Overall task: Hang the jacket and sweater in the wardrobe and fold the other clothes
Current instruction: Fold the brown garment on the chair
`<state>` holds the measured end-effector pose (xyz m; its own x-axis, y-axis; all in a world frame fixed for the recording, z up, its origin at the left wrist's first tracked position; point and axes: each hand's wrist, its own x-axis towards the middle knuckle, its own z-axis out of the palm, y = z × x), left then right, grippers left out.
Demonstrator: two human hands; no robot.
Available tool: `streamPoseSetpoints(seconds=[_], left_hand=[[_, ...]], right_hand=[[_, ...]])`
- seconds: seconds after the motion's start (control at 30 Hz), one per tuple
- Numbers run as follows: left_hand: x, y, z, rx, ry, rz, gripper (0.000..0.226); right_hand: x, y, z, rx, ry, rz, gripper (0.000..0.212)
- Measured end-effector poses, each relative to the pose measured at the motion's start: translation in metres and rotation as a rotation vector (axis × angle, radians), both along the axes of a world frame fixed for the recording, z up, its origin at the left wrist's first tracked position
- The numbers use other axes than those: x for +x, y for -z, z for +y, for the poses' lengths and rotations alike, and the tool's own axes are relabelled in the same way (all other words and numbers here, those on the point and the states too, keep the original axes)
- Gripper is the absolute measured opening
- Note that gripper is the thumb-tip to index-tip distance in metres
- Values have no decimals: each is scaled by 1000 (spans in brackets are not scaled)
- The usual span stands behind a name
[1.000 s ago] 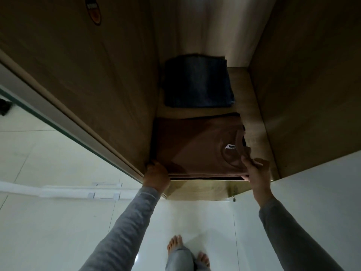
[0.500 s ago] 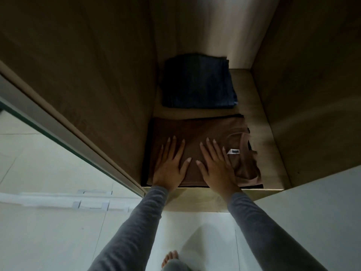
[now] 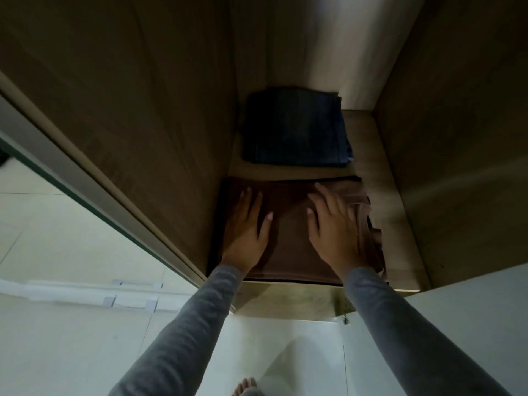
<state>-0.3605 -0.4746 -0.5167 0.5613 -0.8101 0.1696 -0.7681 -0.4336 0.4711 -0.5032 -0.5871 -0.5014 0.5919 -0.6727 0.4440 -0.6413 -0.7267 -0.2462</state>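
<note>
Brown folded shirt [image 3: 288,241] lies on the shelf [image 3: 384,201] under the left hand [image 3: 246,232] and right hand [image 3: 335,235] (both flat, fingers straight, apart).

No legible text anywhere

Hemmed in by left wall [image 3: 143,124] and right wall [image 3: 457,138]; blocked behind by blue stack [image 3: 294,130]; free along bare shelf [image 3: 385,195] at right.

Dim, underexposed wardrobe interior [image 3: 148,115]; brighter pale floor [image 3: 71,338] below; wide-angle edge distortion; slight motion blur overall.
</note>
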Motion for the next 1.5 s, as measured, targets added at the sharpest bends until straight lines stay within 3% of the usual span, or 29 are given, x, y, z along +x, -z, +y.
streamPoseSetpoints(seconds=[0.17,0.23,0.37,0.47,0.53,0.8,1.03,1.1,1.27,1.37,1.5], left_hand=[[27,14,-34,286,-66,-24,59],[33,22,-23,284,-97,-15,60],[33,28,-5,145,-91,6,67],[28,28,3,147,-84,52,62],[24,30,10,130,-72,46,68],[3,33,43,186,-22,-21,75],[-23,14,78,367,-25,83,82],[-31,-8,87,366,-4,94,88],[-39,-86,82,294,15,34,64],[-42,-141,81,203,66,3,64],[-50,-215,92,80,154,-37,57]], right_hand=[[11,21,-26,197,193,320,60],[2,33,-29,275,207,419,69],[-2,32,-31,273,158,380,63],[-17,31,-25,215,268,147,64],[-27,32,-16,281,342,79,63],[-24,44,43,274,151,267,66],[-69,38,65,381,47,347,60],[-78,13,71,391,55,318,51],[-80,-59,80,475,118,162,44],[-82,-122,89,477,114,5,37],[-106,-217,102,444,154,-50,36]])
